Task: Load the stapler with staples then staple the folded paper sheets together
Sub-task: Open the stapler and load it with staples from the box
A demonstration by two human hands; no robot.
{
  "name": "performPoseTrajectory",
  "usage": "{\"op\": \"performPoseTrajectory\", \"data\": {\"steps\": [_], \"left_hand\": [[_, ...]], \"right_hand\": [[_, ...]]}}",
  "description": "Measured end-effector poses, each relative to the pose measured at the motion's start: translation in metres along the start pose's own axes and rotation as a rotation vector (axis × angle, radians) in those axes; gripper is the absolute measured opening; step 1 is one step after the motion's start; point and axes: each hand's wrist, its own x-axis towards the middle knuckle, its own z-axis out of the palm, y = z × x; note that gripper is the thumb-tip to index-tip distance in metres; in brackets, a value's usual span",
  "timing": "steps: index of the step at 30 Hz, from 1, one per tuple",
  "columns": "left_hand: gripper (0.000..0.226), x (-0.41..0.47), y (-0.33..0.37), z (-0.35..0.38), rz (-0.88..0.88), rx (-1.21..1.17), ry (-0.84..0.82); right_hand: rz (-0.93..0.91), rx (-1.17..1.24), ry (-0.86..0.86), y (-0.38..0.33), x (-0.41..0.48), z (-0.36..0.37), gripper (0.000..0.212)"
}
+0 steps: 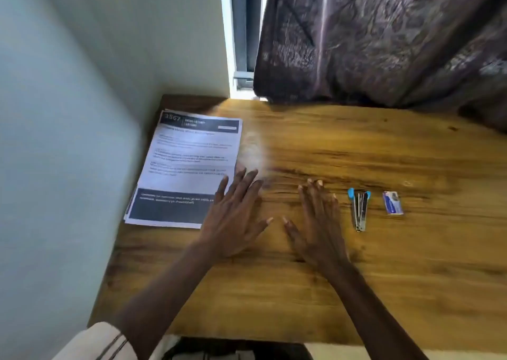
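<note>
A small stapler (360,208) with blue tips and a metal body lies on the wooden table (356,291), right of my hands. Just right of it sits a small box of staples (393,203). A stack of printed paper sheets (183,164) lies flat at the table's left side, against the wall. My left hand (236,217) rests palm down with fingers spread, its fingertips over the lower right corner of the paper. My right hand (315,219) lies flat and spread on bare wood, a little left of the stapler, touching nothing else.
A pale wall (68,140) borders the table on the left. A dark patterned curtain (384,38) hangs over the table's far right edge, beside a window frame (241,30). The near table edge runs along the bottom.
</note>
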Motion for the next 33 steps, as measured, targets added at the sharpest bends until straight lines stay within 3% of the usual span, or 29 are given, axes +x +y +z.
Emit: {"op": "performPoseTrajectory", "data": {"steps": [9, 23, 29, 33], "left_hand": [[0.088, -0.005, -0.010, 0.038, 0.018, 0.067, -0.024], [0.081, -0.006, -0.014, 0.047, 0.072, 0.096, 0.097], [0.075, -0.006, -0.013, 0.047, 0.080, 0.074, 0.123], [0.077, -0.007, -0.013, 0.047, 0.086, 0.086, 0.134]], "right_hand": [[-0.035, -0.164, 0.049, 0.007, -0.005, 0.019, 0.079], [-0.031, -0.152, 0.054, 0.009, -0.007, 0.025, 0.078], [-0.040, -0.052, 0.278, 0.006, -0.013, 0.028, 0.067], [0.121, -0.135, 0.753, 0.015, -0.024, 0.020, 0.051]]}}
